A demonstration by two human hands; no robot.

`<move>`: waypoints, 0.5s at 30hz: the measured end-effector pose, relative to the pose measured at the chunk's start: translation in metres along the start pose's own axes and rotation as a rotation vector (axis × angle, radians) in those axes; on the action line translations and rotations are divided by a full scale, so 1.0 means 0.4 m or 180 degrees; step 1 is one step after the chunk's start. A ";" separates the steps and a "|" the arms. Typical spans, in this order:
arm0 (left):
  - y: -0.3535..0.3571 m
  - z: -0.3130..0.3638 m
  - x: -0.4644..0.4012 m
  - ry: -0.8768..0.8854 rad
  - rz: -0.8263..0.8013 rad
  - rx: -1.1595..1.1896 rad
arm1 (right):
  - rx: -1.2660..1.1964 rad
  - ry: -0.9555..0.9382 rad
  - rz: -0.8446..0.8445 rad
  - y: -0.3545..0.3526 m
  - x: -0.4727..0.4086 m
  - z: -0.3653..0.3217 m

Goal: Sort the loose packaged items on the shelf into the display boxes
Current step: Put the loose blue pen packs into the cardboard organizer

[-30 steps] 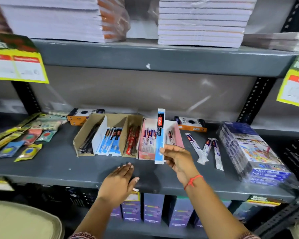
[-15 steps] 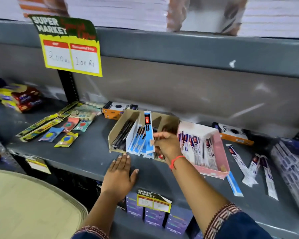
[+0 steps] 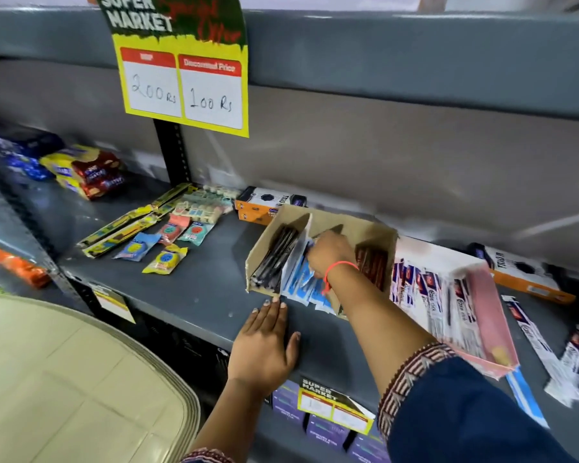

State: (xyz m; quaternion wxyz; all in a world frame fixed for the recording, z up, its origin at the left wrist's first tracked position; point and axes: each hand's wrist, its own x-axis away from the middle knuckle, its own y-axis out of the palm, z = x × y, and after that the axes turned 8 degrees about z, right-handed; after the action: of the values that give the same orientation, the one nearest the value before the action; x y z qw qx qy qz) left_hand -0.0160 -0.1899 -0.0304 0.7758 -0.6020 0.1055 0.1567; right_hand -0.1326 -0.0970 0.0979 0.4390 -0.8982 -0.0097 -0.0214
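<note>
A brown cardboard display box stands on the grey shelf with black pens in its left slot, blue pen packs in the middle and red pens on the right. My right hand reaches into the middle slot, fingers curled down onto a blue pack among the others. My left hand lies flat on the shelf, fingertips touching the box's front corner. A pink display box to the right holds white-and-blue packs.
Loose white packs and a blue pack lie right of the pink box. Small sachets and long yellow packs lie left. Orange boxes sit behind. A yellow price sign hangs above.
My right hand carried the blue pack from upright by the pink box leftward and down into the cardboard box's middle slot. The view swung left; my left hand stayed on the shelf.
</note>
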 end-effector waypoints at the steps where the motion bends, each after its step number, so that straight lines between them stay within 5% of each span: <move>1: -0.001 0.002 -0.001 0.0005 0.0023 -0.0015 | 0.0152 -0.0018 0.0033 -0.002 0.000 -0.010; 15: 0.001 0.000 0.001 0.0053 0.0067 -0.0047 | 0.0143 0.0239 -0.0128 0.060 -0.019 -0.002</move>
State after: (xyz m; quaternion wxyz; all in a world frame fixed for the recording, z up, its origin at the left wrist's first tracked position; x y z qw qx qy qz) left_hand -0.0158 -0.1899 -0.0308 0.7688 -0.6079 0.1171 0.1605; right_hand -0.1392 -0.1123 0.0790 0.4586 -0.8863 -0.0117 -0.0637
